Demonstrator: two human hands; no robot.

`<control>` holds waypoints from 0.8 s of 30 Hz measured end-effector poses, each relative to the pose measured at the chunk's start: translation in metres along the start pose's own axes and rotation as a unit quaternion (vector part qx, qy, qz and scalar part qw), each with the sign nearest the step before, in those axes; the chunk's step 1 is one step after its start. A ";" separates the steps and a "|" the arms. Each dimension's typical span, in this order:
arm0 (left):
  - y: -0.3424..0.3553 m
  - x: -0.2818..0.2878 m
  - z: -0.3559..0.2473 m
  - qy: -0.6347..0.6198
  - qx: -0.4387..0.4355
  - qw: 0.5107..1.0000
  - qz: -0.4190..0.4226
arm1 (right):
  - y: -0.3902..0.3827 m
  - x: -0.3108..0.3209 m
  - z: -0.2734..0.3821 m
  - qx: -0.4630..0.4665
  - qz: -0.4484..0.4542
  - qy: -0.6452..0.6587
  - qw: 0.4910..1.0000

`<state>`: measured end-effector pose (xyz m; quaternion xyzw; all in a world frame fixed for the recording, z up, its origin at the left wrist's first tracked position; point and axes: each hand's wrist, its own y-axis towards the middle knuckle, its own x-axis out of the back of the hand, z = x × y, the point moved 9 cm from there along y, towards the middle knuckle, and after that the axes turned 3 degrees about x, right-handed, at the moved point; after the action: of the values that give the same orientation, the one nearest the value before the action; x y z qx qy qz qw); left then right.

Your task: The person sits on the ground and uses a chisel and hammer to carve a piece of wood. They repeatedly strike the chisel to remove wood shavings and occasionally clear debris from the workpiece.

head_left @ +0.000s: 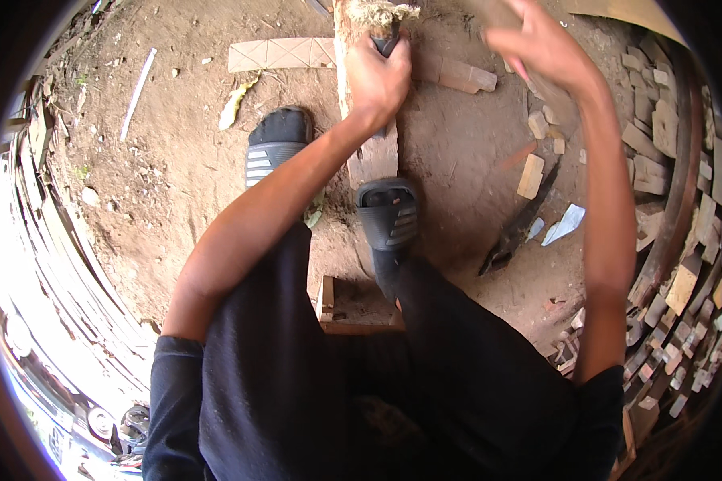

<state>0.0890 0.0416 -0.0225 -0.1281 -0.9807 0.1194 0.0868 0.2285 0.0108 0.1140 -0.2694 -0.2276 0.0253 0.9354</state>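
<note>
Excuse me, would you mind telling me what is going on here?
The person's left hand grips a dark tool, with pale frayed material at its top, over a wooden plank. The right hand is off to the right and blurred; what it holds, if anything, is unclear. A line-marked strip lies left of the plank, and a black sandal is at its near end.

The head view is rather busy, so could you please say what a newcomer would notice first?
First, probably the left hand, gripping a dark tool over the wooden plank at top centre. Next, the right hand, blurred at the upper right. Then the many wood pieces heaped along the right edge.
</note>
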 end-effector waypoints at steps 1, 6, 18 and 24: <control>0.005 0.002 0.003 -0.006 0.004 1.000 0.000 | 0.000 -0.007 -0.001 -0.036 0.076 -0.076 0.994; -0.003 -0.009 -0.005 -0.005 0.013 1.000 0.018 | -0.008 0.027 -0.014 -0.017 0.003 -0.035 0.999; -0.006 -0.008 -0.003 -0.010 0.021 0.999 0.027 | 0.000 0.022 -0.028 -0.070 0.149 0.085 0.983; -0.001 -0.008 0.000 0.004 -0.008 1.000 0.010 | 0.015 0.054 -0.003 0.085 -0.034 0.104 0.990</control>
<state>0.0967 0.0385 -0.0234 -0.1388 -0.9800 0.1114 0.0888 0.2797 0.0317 0.1261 -0.1820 -0.1354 -0.0155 0.9738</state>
